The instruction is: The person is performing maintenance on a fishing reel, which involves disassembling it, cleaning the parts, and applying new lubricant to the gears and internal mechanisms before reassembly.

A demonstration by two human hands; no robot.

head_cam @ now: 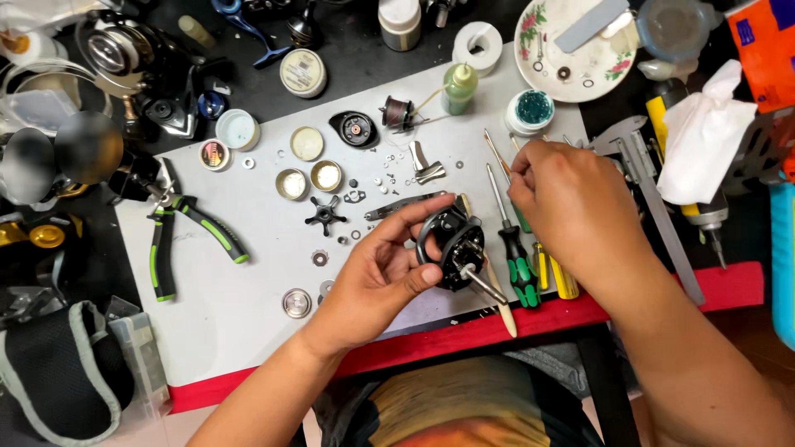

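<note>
1. Black fishing reel body [451, 247] is held above the near edge of the white work mat [240, 306], its metal shaft pointing down and to the right.
2. Left hand [377, 277] grips the reel body, thumb on its near face, fingers curled over the top.
3. Right hand [571, 207] hovers just right of the reel, fingertips pinched narrow over the tool row; what it pinches is too small to make out.
4. Beside the reel: green-handled screwdriver [517, 265] and yellow-handled drivers [559, 277] lie under the right hand, partly covered by it.
5. Small parts sit mid-mat: star-shaped drag wheel [325, 215], washers, two round tins [309, 180], a spool [397, 112].
6. Green-and-black pliers [178, 240] lie at the mat's left side; open mat between pliers and left forearm.
7. Red strip [720, 285] borders the mat's near edge.
8. Flowered plate [538, 50] and metal caliper [654, 199] sit far right; white tissue [704, 141] hides part of a tool.
9. Left margin is cluttered and dark; items are hard to identify.
</note>
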